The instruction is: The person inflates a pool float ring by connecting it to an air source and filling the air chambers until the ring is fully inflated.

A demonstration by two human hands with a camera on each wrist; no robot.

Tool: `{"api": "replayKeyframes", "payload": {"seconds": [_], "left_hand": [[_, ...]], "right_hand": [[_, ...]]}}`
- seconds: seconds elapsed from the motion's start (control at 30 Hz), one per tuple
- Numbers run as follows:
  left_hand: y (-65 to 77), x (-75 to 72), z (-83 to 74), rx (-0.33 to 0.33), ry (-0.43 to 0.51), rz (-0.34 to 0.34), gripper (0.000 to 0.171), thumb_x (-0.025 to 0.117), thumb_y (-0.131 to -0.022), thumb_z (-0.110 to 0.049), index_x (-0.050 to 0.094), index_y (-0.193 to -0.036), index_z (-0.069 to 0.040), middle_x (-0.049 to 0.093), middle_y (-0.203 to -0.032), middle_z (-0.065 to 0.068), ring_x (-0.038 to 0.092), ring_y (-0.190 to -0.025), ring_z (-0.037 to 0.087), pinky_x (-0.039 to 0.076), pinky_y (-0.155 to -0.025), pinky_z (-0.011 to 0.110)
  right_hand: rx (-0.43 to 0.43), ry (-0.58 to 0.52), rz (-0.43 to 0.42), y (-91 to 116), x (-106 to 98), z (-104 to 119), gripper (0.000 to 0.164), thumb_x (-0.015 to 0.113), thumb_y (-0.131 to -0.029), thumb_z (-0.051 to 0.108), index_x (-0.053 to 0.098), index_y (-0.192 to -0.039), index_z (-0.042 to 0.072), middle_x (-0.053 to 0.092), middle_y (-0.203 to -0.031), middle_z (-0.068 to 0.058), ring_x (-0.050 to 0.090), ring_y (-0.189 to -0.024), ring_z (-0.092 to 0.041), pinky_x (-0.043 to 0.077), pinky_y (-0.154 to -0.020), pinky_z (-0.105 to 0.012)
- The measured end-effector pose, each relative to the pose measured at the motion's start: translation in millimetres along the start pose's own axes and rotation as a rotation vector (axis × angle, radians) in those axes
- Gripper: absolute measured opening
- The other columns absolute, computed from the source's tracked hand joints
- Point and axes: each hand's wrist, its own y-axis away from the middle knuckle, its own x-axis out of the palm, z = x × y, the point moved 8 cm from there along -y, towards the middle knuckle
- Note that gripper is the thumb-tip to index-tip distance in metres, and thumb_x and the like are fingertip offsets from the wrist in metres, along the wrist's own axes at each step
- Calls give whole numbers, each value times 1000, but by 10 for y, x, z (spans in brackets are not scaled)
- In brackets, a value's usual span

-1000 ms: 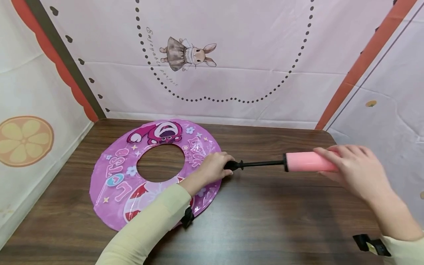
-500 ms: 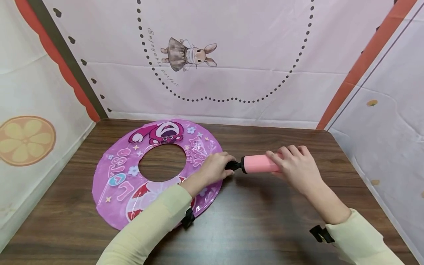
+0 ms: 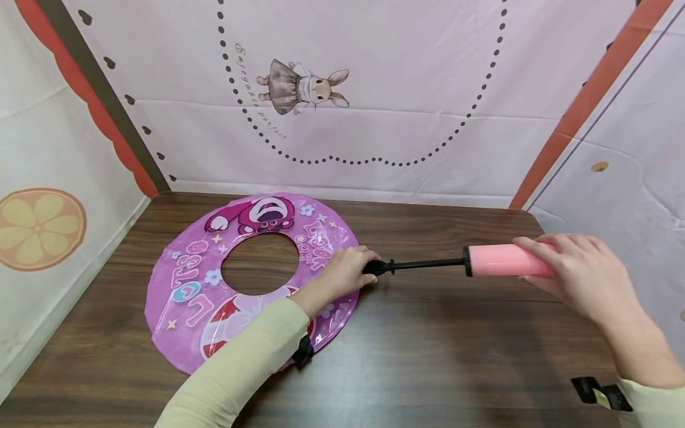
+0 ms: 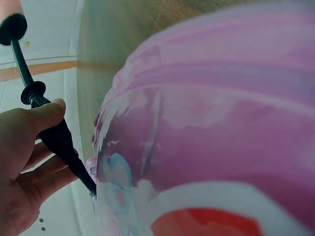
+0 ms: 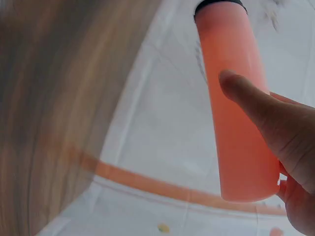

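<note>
A purple inflatable swim ring [image 3: 182,285], printed with a bear and flowers, lies on the table. My left hand [image 3: 345,270] pinches the black nozzle end [image 4: 58,137] of a hand pump at the ring's right edge. In the left wrist view the nozzle's thin tip meets the ring at what looks like a clear valve, partly hidden. My right hand [image 3: 583,276] grips the pump's pink barrel [image 3: 505,260], its thumb along the side in the right wrist view. Between the hands the black rod [image 3: 428,263] is drawn out long, roughly level above the table.
The brown wood-grain table [image 3: 428,356] ends at a pale printed cloth backdrop [image 3: 401,71] behind and on both sides. Each wrist wears a black strap mount; the left one [image 3: 303,352] sits close to the ring's edge.
Half a second ago the barrel was pushed left against the nozzle end, hiding the rod. My right hand has since pulled it right, exposing the rod. My left hand stays at the ring.
</note>
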Motion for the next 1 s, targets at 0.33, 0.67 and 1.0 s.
{"api": "replayKeyframes", "payload": {"seconds": [0.33, 0.67, 1.0], "left_hand": [[-6, -14, -54, 68, -82, 12, 39, 71, -79, -30, 63, -114, -14, 64, -107, 4, 63, -90, 20, 51, -82, 35], [-16, -37, -44, 76, -45, -44, 37, 75, -75, -28, 66, -108, -13, 65, -99, 3, 63, -86, 18, 51, -78, 34], [-29, 18, 11, 19, -7, 26, 41, 74, -76, -30, 64, -111, -13, 65, -102, 3, 63, -89, 19, 51, -82, 32]], "right_hand": [[-153, 57, 8, -248, 360, 621, 53, 58, -80, 57, 63, -111, 13, 62, -83, -15, 57, -74, -35, 42, -59, -46], [-174, 87, -24, -403, 512, 888, 64, 85, -55, 37, 61, -110, 15, 58, -83, -14, 55, -76, -34, 44, -63, -45], [-75, -5, 15, -119, 294, 365, 66, 20, -90, 64, 61, -116, 19, 62, -88, -11, 57, -81, -35, 42, -67, -50]]}}
